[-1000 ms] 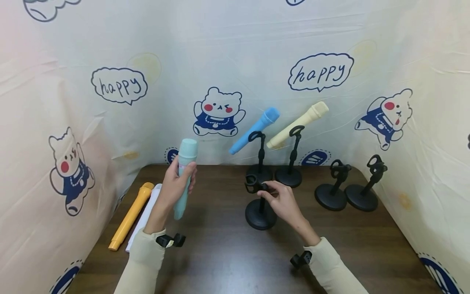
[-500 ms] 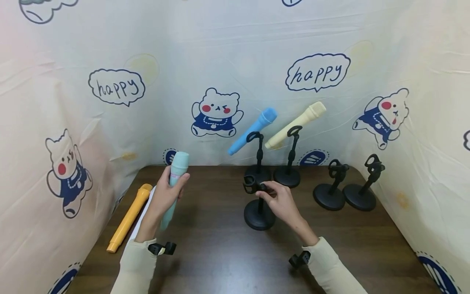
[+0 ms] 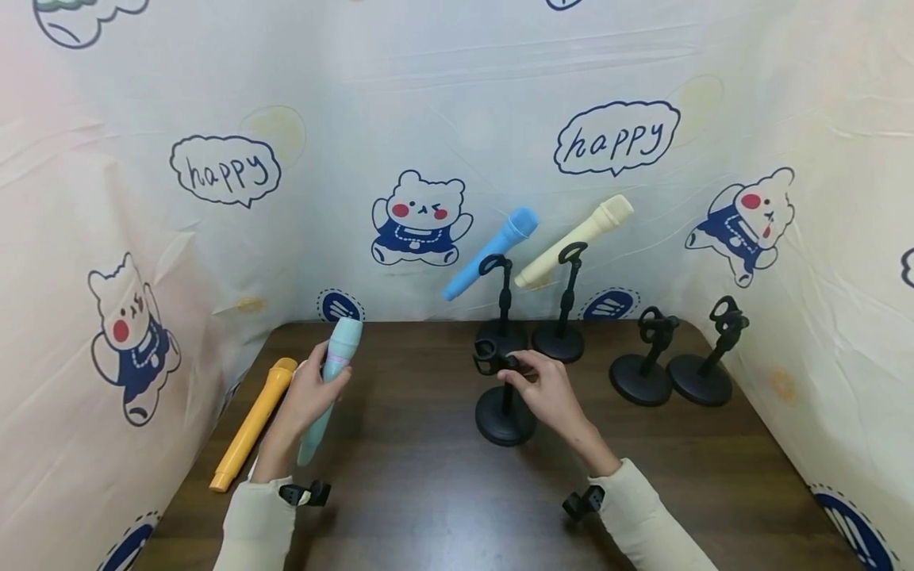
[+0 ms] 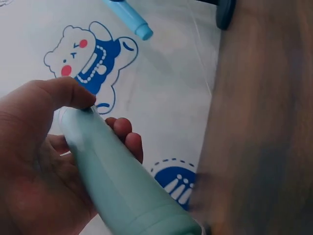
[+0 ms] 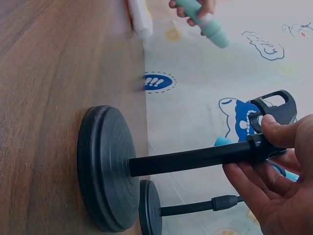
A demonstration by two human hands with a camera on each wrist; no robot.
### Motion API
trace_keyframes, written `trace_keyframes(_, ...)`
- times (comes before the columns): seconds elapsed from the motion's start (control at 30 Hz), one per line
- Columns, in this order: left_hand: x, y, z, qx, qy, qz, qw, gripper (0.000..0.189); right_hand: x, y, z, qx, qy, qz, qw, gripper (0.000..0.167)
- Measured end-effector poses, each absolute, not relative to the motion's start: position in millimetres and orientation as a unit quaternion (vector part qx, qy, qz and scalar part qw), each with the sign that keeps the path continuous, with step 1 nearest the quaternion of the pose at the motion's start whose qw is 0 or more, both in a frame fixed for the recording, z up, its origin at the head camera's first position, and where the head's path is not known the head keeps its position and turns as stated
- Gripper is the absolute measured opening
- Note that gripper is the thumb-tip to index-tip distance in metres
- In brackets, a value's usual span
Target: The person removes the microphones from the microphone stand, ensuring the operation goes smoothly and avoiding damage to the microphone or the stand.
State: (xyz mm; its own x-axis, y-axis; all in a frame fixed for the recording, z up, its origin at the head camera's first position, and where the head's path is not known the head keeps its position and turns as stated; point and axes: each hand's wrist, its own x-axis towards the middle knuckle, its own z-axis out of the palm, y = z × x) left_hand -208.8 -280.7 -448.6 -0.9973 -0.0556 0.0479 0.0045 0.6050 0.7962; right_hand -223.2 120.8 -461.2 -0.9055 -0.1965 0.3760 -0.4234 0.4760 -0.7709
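Observation:
My left hand [image 3: 309, 398] grips a mint-green microphone [image 3: 343, 339], its thick head pointing up and away and its narrow end slanting back toward me. In the left wrist view, thumb and fingers wrap round the microphone [image 4: 122, 171]. At mid-table, my right hand [image 3: 551, 394] pinches the top of a black microphone stand [image 3: 505, 420] just behind its clip. The right wrist view shows thumb and fingers around the joint below the clip [image 5: 281, 105], and the stand's round base [image 5: 107, 169] on the table. The clip has nothing in it.
An orange microphone [image 3: 253, 424] lies at the table's left, beside a white one [image 5: 141, 19] largely hidden by my left arm in the head view. At the back, blue [image 3: 493, 254] and cream [image 3: 574, 242] microphones slant above two stands. Two more stands [image 3: 640, 379] are at right.
My left hand has moved left and toward me, lowering the mint-green microphone close to the orange one and covering most of the white one. My right hand keeps its hold on the stand.

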Motion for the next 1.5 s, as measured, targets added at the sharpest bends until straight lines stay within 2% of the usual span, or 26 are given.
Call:
trace_keyframes(0.57,-206,-295,-472,0.046,-0.941,-0.325,0.082,0.069,-223,121,-461,0.18,-0.85,0.481,0.117,0.015)
trace_keyframes(0.83,-203,-298,-480,0.048,-0.959,-0.252,0.123,0.062,-223,120,-461,0.18,-0.849,0.483,0.117,0.017)
trace_keyframes(1.5,-194,-307,-496,0.067,-0.97,-0.173,0.156,0.066,-221,120,-459,0.179,-0.85,0.481,0.117,0.015)
